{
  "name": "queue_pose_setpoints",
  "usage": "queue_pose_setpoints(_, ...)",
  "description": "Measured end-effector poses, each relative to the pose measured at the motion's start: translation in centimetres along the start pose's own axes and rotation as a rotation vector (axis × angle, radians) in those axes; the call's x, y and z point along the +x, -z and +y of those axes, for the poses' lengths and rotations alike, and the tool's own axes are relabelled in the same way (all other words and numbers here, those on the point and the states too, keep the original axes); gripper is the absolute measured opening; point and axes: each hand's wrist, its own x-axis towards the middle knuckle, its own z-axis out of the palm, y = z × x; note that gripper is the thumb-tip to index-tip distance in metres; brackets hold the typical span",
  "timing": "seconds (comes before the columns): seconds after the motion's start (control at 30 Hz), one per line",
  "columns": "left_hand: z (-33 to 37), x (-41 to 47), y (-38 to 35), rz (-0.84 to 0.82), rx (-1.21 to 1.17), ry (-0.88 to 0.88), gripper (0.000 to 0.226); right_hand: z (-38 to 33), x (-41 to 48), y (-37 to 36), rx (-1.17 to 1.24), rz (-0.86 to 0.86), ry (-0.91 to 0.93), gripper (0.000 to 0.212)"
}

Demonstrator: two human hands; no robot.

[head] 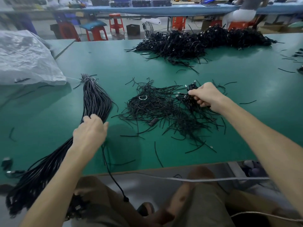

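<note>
Fingers and thumb of the right hand curl tightly round a small bunch of black cables with metal plugs sticking out, held at the right edge of the pile of loose black ties; the forearm stretches out over the pile's right side. The left hand lies palm down on a long bundle of black cables just left of the pile, fingers bent onto the strands. Its back hides whether they close round any.

The bundle is tied at its far end and trails off the near edge of the green table. One single cable hangs from under the left hand toward the lap. A small white ring sits on the pile. Beyond the pile lies a big heap of coiled black cables. Far left of it slumps a white plastic sack; its contents cannot be seen.
</note>
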Motion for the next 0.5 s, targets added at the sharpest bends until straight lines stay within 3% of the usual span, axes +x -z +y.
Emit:
queue_pose_setpoints(0.1, -0.5, 0.3, -0.7, -0.091, 0.059, 0.024, 0.051, -0.3, 1.5, 0.1, -0.117, 0.031, 0.013, 0.025)
queue_pose_setpoints(0.23, -0.9, 0.8, -1.2, -0.066, 0.045, 0.013, 0.036, -0.3, 2.3, -0.1, -0.267, 0.133, 0.051, 0.032)
queue_pose_setpoints(0.4, -0.5, 0.9, -0.6, 0.067, -0.195, -0.082, 0.027, 0.8, 2.9, 0.1, -0.295, 0.261, 0.052, 0.040)
queue_pose_setpoints(0.5, 0.8, 0.8, 0.4, 0.052, -0.421, -0.151, 0.027, 1.4, 2.8, 0.1, -0.287, 0.266, 0.040, 0.041)
